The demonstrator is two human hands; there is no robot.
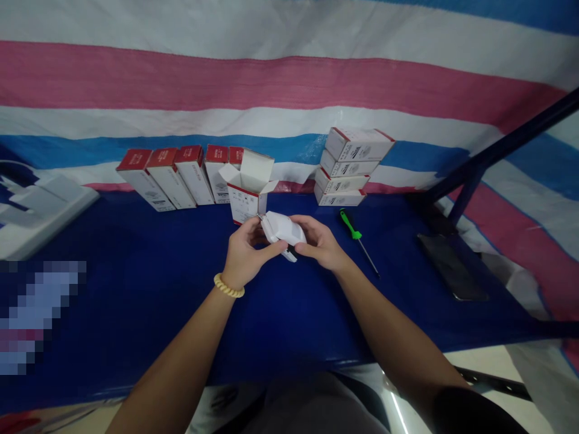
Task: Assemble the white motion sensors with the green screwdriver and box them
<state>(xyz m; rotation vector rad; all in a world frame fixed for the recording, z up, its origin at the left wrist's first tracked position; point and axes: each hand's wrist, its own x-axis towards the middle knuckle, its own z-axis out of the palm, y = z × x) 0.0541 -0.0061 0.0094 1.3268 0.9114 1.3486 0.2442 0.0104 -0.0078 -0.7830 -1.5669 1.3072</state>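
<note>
Just in front of the open carton [245,202], the white device [281,230] is gripped between the curled, partly closed fingers of both the left hand [248,252] and the right hand [320,242], its long axis slanting down rightward, both hands about equally near.

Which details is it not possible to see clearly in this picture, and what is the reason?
All in the head view:
- Parts of the white device: covered by the left hand and right hand.
- Bottom inside the open box: behind its front wall.
- Small print on the stacked boxes: too small.
- White power strip: cut by the left edge.
</note>
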